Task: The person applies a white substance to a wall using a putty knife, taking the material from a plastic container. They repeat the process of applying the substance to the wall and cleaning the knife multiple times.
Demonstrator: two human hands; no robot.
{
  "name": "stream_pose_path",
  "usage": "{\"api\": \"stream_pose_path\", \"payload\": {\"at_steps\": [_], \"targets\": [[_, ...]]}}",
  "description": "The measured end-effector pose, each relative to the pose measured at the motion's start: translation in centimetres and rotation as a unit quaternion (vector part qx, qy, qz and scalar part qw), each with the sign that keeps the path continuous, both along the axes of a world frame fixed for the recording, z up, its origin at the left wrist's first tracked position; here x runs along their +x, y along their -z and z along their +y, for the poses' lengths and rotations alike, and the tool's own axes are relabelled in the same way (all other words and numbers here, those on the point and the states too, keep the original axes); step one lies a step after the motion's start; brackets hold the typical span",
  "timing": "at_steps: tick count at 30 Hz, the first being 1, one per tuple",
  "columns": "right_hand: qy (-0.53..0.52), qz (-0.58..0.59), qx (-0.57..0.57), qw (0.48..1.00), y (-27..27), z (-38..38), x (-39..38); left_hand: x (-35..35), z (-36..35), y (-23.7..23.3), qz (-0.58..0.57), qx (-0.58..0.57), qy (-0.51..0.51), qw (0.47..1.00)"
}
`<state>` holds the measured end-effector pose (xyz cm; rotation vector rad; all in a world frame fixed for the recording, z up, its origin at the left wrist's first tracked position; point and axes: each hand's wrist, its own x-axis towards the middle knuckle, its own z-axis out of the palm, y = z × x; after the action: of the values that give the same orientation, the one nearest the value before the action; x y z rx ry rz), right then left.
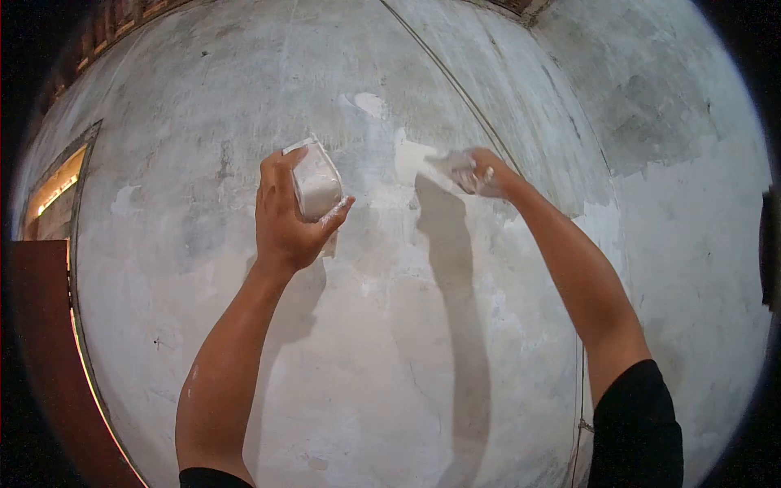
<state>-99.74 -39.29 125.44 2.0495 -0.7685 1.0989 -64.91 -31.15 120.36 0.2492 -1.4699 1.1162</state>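
Observation:
My left hand (289, 213) is closed around a small white plastic tub (319, 180), smeared with white paste and tilted in front of the wall. At the wall, my right hand (480, 172) is closed, its fingers coated in white putty. It grips a putty knife (438, 165), blurred, with its blade over a fresh white patch of putty (412, 156). Another white putty patch (371, 104) lies higher up, between the hands.
A rough grey plastered wall (358, 342) fills the view, paler in its lower part. Two thin cables (446, 71) slant down behind my right hand. At left stand a brown door (39, 325) and a lit opening (58, 187) above it.

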Motion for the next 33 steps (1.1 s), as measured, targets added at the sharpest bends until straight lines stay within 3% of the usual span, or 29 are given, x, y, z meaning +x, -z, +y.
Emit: {"api": "stream_pose_path", "payload": {"at_steps": [1,5,6,10,13,15,16,17,19,33], "targets": [[0.012,-0.132,0.013,0.991,-0.3,0.7,0.9,-0.1,-0.1,-0.1,0.001,-0.006,-0.019,1.000],[0.041,-0.396,-0.027,0.917,-4.2,-3.5,2.3,-0.1,-0.2,-0.3,0.014,-0.042,-0.044,0.998],[0.007,-0.465,0.010,0.885,-4.1,-1.6,3.8,-0.1,-0.3,-0.2,0.017,-0.035,-0.043,0.998],[0.005,-0.512,0.073,0.856,-6.6,-1.4,6.2,0.1,-0.4,0.2,0.008,-0.023,-0.030,0.999],[-0.006,-0.450,0.053,0.892,-6.8,-1.1,7.2,0.2,-0.5,0.0,0.003,-0.016,-0.010,1.000],[0.031,-0.343,-0.076,0.936,-6.3,-1.0,8.7,0.2,-0.6,-0.1,0.000,-0.022,-0.004,1.000],[0.139,-0.268,-0.066,0.951,-6.4,-0.5,9.4,0.1,-0.6,0.0,-0.002,-0.027,-0.004,1.000],[0.138,-0.269,-0.063,0.951,-6.0,-0.1,9.8,0.1,-0.6,0.1,-0.004,-0.030,-0.007,1.000],[0.207,-0.142,-0.113,0.961,-4.9,0.1,10.3,0.3,-0.8,0.2,-0.010,-0.030,-0.004,1.000],[0.184,0.139,-0.049,0.972,1.7,1.8,4.8,-0.1,-1.7,0.0,0.007,-0.051,0.041,0.998]]}}
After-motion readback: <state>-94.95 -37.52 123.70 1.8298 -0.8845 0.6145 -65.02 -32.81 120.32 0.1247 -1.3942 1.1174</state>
